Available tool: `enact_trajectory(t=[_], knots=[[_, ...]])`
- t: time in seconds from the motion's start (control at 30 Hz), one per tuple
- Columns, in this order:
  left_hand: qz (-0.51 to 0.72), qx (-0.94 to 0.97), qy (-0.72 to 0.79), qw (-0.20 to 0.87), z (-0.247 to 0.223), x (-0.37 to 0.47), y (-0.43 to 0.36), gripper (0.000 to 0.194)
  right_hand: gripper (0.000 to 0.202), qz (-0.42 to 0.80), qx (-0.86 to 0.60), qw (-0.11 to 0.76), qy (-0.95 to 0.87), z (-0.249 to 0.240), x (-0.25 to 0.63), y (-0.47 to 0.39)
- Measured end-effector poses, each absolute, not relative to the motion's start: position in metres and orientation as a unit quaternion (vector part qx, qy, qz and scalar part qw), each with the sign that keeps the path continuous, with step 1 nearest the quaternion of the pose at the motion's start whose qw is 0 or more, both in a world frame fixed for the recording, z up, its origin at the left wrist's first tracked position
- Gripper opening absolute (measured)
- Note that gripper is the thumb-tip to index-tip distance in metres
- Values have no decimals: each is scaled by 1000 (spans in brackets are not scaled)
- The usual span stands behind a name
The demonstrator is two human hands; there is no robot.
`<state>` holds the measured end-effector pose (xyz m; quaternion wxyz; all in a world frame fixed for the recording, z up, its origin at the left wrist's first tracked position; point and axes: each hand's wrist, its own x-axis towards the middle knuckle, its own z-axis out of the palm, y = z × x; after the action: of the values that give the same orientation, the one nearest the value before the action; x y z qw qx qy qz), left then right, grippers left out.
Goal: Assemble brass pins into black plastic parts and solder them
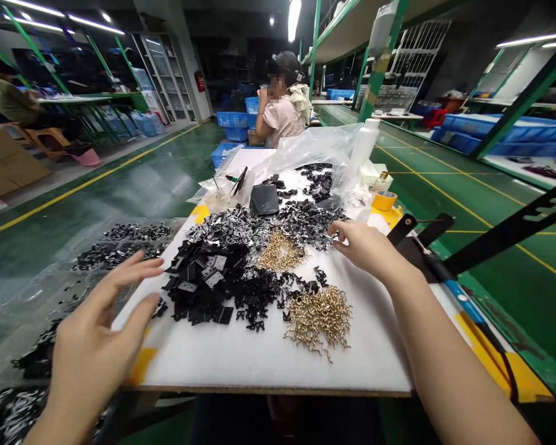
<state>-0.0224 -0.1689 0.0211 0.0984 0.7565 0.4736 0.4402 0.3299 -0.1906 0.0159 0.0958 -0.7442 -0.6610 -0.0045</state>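
Observation:
My left hand [102,324] hovers over the left edge of the table, fingers spread and nothing visible in them. Beside it is a heap of flat black plates [199,278]. At the right edge of a pile of small black and silver metal parts [231,227] is my right hand [362,245], its thumb and fingertips curved with a gap between them. Small bent gold-coloured pins lie in two heaps: one in the middle [278,250] and a larger one nearer me [319,318]. Small black clips [259,296] are scattered between the plates and the nearer pins.
Clear trays of parts [134,232] stand along the left side. A black box [264,199], plastic bag [315,145], white bottle [365,142] and yellow tape roll [383,200] lie toward the back. A blue-handled tool [463,300] is at right. A person [285,111] sits beyond.

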Motion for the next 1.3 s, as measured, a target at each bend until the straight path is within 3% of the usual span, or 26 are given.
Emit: enact_trajectory(t=[0.07, 0.27, 0.5, 0.73, 0.87, 1.1, 1.3], knots=[[468, 754, 442, 132, 46, 7, -168, 17, 28, 6, -729, 94, -678, 13, 325, -189], [369, 883, 268, 112, 92, 65, -154, 21, 17, 14, -712, 82, -697, 6, 319, -186], [112, 941, 309, 83, 66, 39, -161, 31, 14, -24, -720, 55, -691, -2, 317, -189], [15, 946, 324, 5, 40, 34, -159, 38, 15, -34, -716, 52, -695, -8, 320, -193], [24, 957, 289, -25, 34, 34, -155, 34, 16, -64, -678, 104, -725, -3, 302, -191], [125, 950, 278, -67, 27, 30, -153, 26, 27, -18, -467, 213, -858, -2, 247, -184], [305, 908, 280, 65, 64, 52, -141, 24, 28, -20, -470, 228, -852, -9, 251, -179]])
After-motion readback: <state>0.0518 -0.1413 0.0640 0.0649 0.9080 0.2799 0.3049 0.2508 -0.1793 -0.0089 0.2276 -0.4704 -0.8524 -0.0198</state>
